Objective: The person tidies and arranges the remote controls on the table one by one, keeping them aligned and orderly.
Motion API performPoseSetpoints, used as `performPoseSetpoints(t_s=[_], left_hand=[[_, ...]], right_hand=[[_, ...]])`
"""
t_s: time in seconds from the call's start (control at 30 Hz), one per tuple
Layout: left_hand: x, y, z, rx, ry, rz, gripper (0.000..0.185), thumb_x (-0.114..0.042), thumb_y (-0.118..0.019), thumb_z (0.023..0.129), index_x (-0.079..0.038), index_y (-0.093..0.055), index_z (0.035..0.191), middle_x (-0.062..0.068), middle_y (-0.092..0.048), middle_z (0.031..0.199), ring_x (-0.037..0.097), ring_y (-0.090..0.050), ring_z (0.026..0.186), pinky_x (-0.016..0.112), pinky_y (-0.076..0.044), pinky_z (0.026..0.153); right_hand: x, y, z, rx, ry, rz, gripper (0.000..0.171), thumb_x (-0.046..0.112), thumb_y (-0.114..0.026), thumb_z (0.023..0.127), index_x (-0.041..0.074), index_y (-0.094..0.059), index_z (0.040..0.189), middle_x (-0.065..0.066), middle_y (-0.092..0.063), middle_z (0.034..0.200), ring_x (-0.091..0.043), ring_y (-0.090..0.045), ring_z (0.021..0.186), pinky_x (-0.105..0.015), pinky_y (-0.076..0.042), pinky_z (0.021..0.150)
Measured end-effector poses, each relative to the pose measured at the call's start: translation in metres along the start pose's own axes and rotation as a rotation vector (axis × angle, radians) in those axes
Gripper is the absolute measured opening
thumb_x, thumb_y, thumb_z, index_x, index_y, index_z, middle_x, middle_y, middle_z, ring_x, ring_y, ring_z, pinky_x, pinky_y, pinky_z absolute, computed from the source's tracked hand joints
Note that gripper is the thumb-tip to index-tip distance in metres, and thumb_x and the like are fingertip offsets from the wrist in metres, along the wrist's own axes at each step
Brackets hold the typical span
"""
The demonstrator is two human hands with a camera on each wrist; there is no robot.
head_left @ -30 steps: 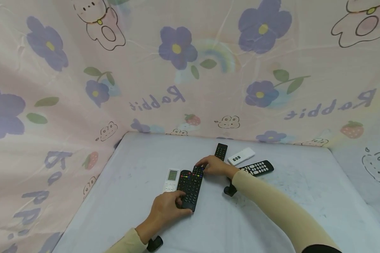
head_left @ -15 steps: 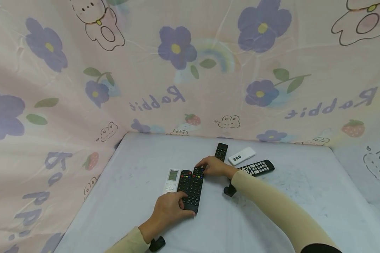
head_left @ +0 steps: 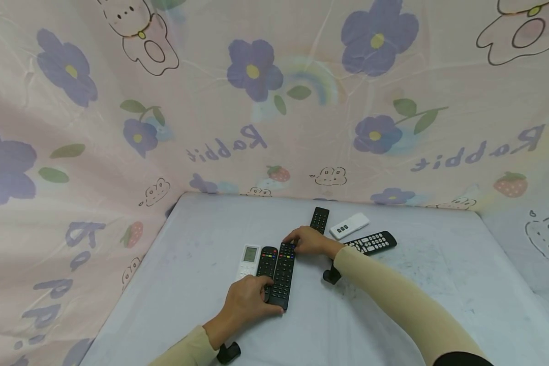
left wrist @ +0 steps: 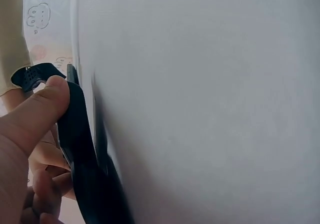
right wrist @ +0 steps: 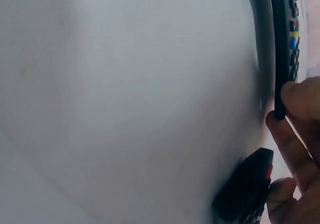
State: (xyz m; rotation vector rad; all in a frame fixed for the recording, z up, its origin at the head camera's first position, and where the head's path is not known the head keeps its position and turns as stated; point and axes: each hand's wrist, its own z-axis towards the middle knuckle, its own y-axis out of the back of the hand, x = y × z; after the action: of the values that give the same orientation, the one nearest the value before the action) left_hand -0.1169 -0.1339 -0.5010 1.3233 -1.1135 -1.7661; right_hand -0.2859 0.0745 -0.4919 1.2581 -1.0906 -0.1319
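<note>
A slim black remote control (head_left: 283, 277) with coloured buttons lies lengthwise between both hands on the white table. My left hand (head_left: 246, 300) grips its near end; in the left wrist view the thumb (left wrist: 40, 109) presses against the dark end. At the far end, my right hand (head_left: 308, 240) pinches the remote's edge between thumb and finger, seen also in the right wrist view on the black remote (right wrist: 281, 54). Close on its left lies a second black remote (head_left: 267, 259), partly under my left fingers. Beside that is a white remote with a small screen (head_left: 248, 262).
Behind my right hand lie another black remote (head_left: 319, 218), a white remote with dark buttons (head_left: 349, 226) and a black remote with white buttons (head_left: 378, 242), partly hidden by the sleeve. Patterned curtains (head_left: 302, 132) stand around the white table (head_left: 201, 234).
The held black remote has shifted slightly right and toward me, off the neighbouring black remote, opening a thin gap. My left hand has moved right with it; my right hand has hardly moved.
</note>
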Motion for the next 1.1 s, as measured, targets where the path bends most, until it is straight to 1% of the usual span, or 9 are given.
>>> performPoseSetpoints(t_s=[0.33, 0.53, 0.63, 0.73, 0.83, 0.93, 1.0, 1.07, 1.1], left_hand=[[0.000, -0.002, 0.002, 0.021, -0.016, 0.038, 0.066, -0.064, -0.082, 0.056, -0.020, -0.071, 0.104, -0.019, -0.043, 0.054, 0.001, -0.040, 0.056, 0.020, -0.031, 0.046], [-0.001, 0.000, 0.004, 0.021, -0.072, 0.085, 0.066, -0.065, -0.080, 0.057, -0.018, -0.071, 0.103, -0.018, -0.044, 0.056, 0.002, -0.043, 0.061, 0.019, -0.034, 0.049], [-0.003, 0.001, 0.004, 0.024, -0.095, 0.094, 0.065, -0.064, -0.080, 0.059, -0.016, -0.071, 0.103, -0.018, -0.044, 0.057, 0.002, -0.044, 0.061, 0.019, -0.036, 0.049], [-0.004, 0.003, 0.005, 0.008, -0.113, 0.093, 0.062, -0.063, -0.079, 0.061, -0.018, -0.071, 0.103, -0.019, -0.044, 0.058, 0.002, -0.043, 0.063, 0.019, -0.035, 0.049], [-0.009, 0.006, 0.008, -0.028, -0.119, 0.050, 0.057, -0.059, -0.080, 0.063, -0.018, -0.070, 0.103, -0.018, -0.048, 0.062, 0.001, -0.044, 0.064, 0.017, -0.035, 0.049], [-0.018, 0.010, 0.014, -0.076, -0.099, -0.038, 0.056, -0.054, -0.082, 0.065, -0.018, -0.069, 0.106, -0.013, -0.057, 0.076, 0.003, -0.050, 0.070, 0.019, -0.042, 0.055], [-0.027, 0.012, 0.018, -0.108, -0.084, -0.107, 0.058, -0.051, -0.082, 0.066, -0.016, -0.067, 0.111, -0.008, -0.063, 0.089, 0.007, -0.057, 0.080, 0.023, -0.049, 0.064], [-0.037, 0.011, 0.023, -0.131, -0.059, -0.173, 0.060, -0.050, -0.082, 0.068, -0.017, -0.065, 0.115, -0.005, -0.065, 0.102, 0.014, -0.062, 0.098, 0.030, -0.053, 0.077], [-0.042, 0.010, 0.025, -0.142, -0.053, -0.207, 0.061, -0.049, -0.082, 0.069, -0.017, -0.064, 0.117, -0.003, -0.065, 0.108, 0.018, -0.061, 0.107, 0.034, -0.054, 0.083]], right_hand=[[0.006, -0.001, 0.000, -0.008, -0.007, 0.008, 0.041, -0.003, -0.065, 0.078, 0.010, -0.069, 0.117, -0.006, -0.070, 0.114, -0.016, -0.062, 0.094, -0.032, -0.052, 0.084], [0.010, -0.002, 0.000, -0.024, -0.043, -0.020, 0.040, -0.002, -0.066, 0.079, 0.012, -0.070, 0.117, -0.005, -0.069, 0.115, -0.017, -0.062, 0.097, -0.036, -0.052, 0.086], [0.007, 0.000, -0.001, -0.036, -0.035, -0.009, 0.041, 0.000, -0.067, 0.080, 0.013, -0.068, 0.118, -0.004, -0.068, 0.117, -0.018, -0.063, 0.100, -0.036, -0.052, 0.088], [0.005, 0.004, -0.003, -0.061, -0.011, 0.022, 0.041, 0.002, -0.069, 0.080, 0.014, -0.067, 0.120, -0.004, -0.066, 0.121, -0.021, -0.062, 0.105, -0.038, -0.052, 0.090], [0.001, 0.012, -0.006, -0.091, 0.021, 0.045, 0.039, 0.004, -0.069, 0.082, 0.014, -0.067, 0.120, -0.004, -0.066, 0.122, -0.024, -0.062, 0.109, -0.041, -0.052, 0.091], [-0.003, 0.020, -0.008, -0.110, 0.057, 0.043, 0.037, 0.005, -0.069, 0.084, 0.013, -0.067, 0.120, -0.005, -0.066, 0.122, -0.024, -0.062, 0.109, -0.041, -0.052, 0.090], [-0.007, 0.025, -0.010, -0.119, 0.077, 0.042, 0.036, 0.005, -0.069, 0.085, 0.011, -0.066, 0.120, -0.006, -0.066, 0.121, -0.026, -0.062, 0.109, -0.041, -0.053, 0.089], [-0.010, 0.030, -0.011, -0.131, 0.079, 0.057, 0.036, 0.005, -0.069, 0.085, 0.010, -0.066, 0.121, -0.008, -0.066, 0.121, -0.027, -0.061, 0.108, -0.039, -0.054, 0.087], [-0.011, 0.032, -0.012, -0.134, 0.076, 0.062, 0.037, 0.005, -0.069, 0.085, 0.009, -0.066, 0.121, -0.008, -0.066, 0.120, -0.028, -0.061, 0.108, -0.038, -0.054, 0.086]])
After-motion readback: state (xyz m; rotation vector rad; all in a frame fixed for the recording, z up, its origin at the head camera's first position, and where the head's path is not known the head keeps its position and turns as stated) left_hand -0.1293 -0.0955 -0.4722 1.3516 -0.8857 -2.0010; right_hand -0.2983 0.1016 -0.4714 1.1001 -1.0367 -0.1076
